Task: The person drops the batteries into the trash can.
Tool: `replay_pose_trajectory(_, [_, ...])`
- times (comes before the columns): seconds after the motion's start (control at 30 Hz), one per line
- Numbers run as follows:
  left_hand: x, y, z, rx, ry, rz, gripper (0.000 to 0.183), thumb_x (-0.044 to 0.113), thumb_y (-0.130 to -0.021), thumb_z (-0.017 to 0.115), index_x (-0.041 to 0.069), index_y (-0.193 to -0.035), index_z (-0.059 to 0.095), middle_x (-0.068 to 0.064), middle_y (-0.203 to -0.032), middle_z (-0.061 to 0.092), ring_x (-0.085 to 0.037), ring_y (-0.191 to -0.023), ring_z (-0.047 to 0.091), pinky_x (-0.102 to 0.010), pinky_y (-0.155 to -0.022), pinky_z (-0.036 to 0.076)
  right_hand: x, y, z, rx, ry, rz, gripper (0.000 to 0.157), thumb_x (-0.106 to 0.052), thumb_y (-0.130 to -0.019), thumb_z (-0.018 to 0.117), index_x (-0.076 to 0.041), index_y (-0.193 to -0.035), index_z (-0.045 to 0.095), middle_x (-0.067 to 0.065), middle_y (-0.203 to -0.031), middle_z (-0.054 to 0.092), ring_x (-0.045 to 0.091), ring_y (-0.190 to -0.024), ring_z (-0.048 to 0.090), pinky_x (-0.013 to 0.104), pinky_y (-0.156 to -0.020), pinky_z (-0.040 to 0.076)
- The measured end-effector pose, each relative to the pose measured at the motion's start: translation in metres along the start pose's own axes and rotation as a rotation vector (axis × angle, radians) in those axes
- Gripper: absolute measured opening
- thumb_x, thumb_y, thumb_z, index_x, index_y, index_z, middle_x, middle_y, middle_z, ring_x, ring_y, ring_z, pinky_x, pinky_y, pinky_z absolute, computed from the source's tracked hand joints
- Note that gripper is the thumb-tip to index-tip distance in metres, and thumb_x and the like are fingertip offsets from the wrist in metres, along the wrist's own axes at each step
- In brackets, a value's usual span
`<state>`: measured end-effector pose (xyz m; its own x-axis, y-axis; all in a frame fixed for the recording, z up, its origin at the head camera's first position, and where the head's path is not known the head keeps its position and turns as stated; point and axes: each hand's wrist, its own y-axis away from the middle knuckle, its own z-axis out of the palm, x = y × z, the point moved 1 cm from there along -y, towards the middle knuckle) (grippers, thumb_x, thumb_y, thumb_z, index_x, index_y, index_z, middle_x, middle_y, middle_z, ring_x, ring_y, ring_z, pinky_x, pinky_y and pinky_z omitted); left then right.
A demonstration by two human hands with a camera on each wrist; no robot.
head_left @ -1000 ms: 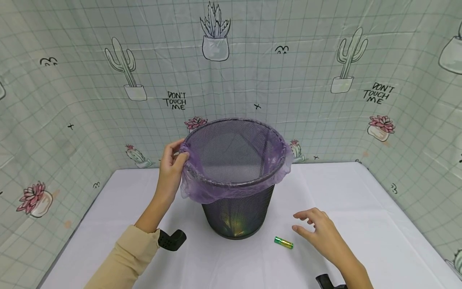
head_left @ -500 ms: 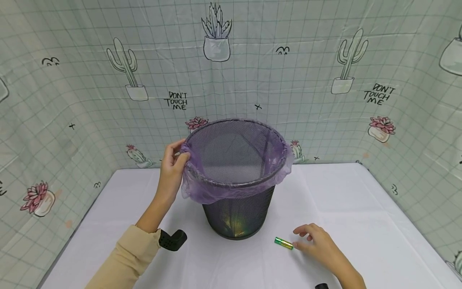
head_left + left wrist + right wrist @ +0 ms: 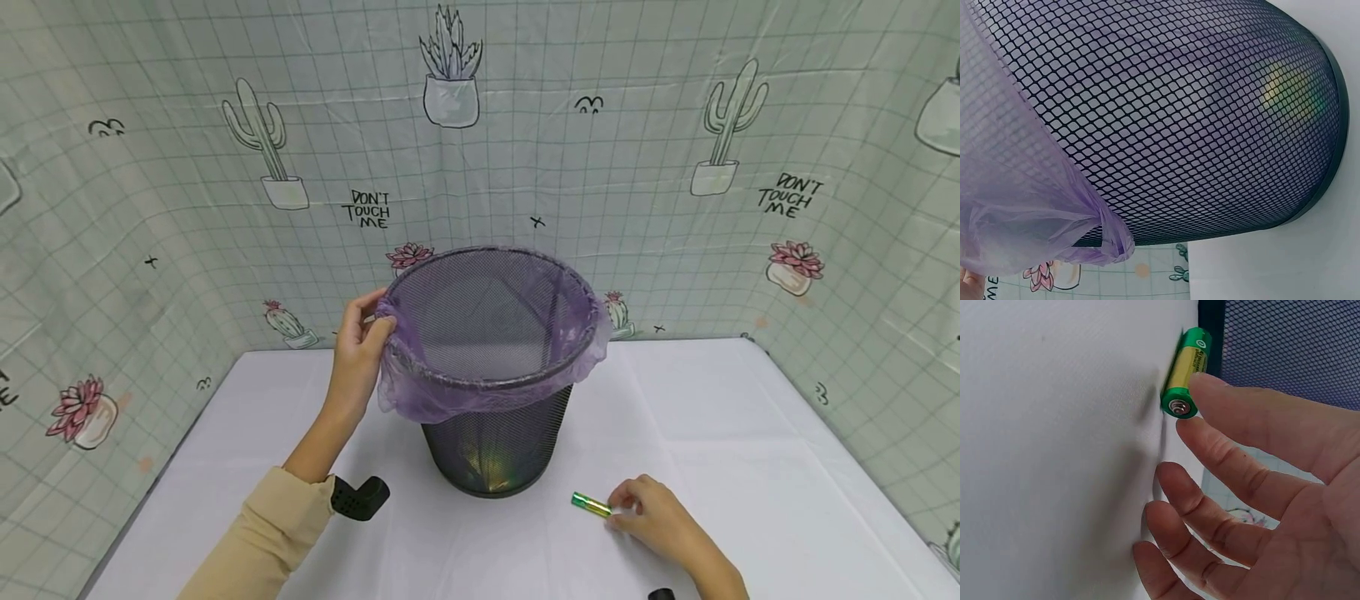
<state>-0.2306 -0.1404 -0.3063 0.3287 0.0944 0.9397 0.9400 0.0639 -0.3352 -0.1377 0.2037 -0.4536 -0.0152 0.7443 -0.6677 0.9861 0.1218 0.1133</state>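
Observation:
My left hand holds the left rim of a black mesh wastebasket. Its thumb and fingers pinch the rim together with the purple bin liner folded over it. Low inside the basket, something yellow and green shows blurrily through the mesh; its kind is unclear. A green and gold battery lies on the table right of the basket. My right hand is at the battery's near end, thumb tip against its side and index fingertip close by. The other fingers are spread and loosely bent beside it.
White cloth covers the table. A patterned curtain with cactus drawings closes off the back and both sides. A black wrist-worn device juts out from the left sleeve.
My right hand has come down and slightly left to the battery's near end, its thumb and index drawing closer together. The battery, wastebasket and left hand look unmoved.

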Motion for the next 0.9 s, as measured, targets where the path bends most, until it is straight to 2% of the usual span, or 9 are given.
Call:
replay_pose_trajectory(0.5, [0.0, 0.0, 0.001, 0.007, 0.007, 0.002, 0.043, 0.008, -0.092, 0.044, 0.007, -0.135, 0.04, -0.007, -0.125, 0.044, -0.006, -0.093, 0.051, -0.015, -0.076, 0.043, -0.001, -0.008, 0.002, -0.019, 0.054, 0.038, 0.017, -0.014, -0.072, 0.074, -0.007, -0.085, 0.066, 0.002, -0.083, 0.053, 0.015, -0.075, 0.045, 0.026, -0.064, 0.038])
replay_pose_trajectory(0.9, [0.001, 0.001, 0.0, 0.005, 0.003, -0.007, 0.043, 0.009, -0.093, 0.044, 0.007, -0.135, 0.04, -0.007, -0.126, 0.043, -0.006, -0.094, 0.051, -0.015, -0.078, 0.042, 0.0, -0.011, 0.002, -0.034, 0.067, 0.022, 0.018, -0.014, -0.07, 0.076, -0.008, -0.083, 0.065, 0.002, -0.081, 0.051, 0.015, -0.075, 0.043, 0.027, -0.065, 0.038])
